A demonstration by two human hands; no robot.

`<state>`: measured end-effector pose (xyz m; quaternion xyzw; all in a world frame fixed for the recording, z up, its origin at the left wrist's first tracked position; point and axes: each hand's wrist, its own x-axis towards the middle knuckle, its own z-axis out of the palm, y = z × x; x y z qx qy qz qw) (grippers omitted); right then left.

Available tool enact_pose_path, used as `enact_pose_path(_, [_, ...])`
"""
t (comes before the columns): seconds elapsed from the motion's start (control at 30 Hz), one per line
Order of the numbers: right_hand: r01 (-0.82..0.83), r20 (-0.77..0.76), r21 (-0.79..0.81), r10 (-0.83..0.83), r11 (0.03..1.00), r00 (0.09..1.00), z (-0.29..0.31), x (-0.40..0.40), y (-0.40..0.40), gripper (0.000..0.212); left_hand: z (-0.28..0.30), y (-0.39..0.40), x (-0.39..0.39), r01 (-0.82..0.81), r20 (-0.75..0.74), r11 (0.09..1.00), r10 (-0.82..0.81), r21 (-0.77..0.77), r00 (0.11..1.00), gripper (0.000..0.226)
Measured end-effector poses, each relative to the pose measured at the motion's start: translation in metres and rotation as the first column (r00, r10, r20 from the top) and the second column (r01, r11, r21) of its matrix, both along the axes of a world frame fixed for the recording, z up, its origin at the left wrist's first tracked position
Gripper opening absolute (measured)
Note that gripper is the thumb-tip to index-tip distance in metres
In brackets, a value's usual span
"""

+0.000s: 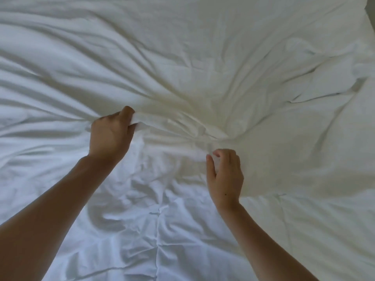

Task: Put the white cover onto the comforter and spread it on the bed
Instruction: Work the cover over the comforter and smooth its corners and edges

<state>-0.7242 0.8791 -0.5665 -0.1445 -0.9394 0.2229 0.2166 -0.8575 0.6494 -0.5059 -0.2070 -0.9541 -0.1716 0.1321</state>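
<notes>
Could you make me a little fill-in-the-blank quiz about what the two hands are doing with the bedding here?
1. The left hand grips a bunched fold of the ____ cover.
2. The right hand has its fingers curled, pinching the ____.
3. The cover around both hands looks ____, not smooth.
4. Both forearms are ____, with no sleeves in view.

Missing words: white; cover; wrinkled; bare
</notes>
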Motion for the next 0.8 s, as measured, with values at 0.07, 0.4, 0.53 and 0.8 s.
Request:
enact_pose_path(0.07, [-0.008, 0.122, -0.029, 0.011, 1.000, 0.993, -0.005, 0.005, -0.009, 0.035, 0.008, -0.008, 0.009, 0.058, 0.051, 0.998, -0.057, -0.015, 0.997, 0.039])
enact_pose_path(0.4, [0.302, 0.298, -0.951, -0.058, 0.070, 0.953, 0.034, -0.048, -0.009, 0.043, 0.006, -0.039, 0.055, -0.035, 0.366, 0.999, 0.030, 0.007, 0.930, 0.041])
enact_pose_path(0.53, [0.206, 0.270, -0.923, -0.167, -0.325, 0.948, 0.044, -0.070, 0.002, 0.045, 0.008, -0.043, 0.066, -0.064, 0.456, 0.994, 0.098, -0.091, 0.885, 0.031])
enact_pose_path(0.8, [0.575, 0.383, -0.791, -0.564, 0.208, 0.731, 0.052, -0.052, 0.005, 0.038, -0.006, -0.018, 0.105, 0.175, 0.040, 0.973, -0.171, -0.153, 0.984, 0.065])
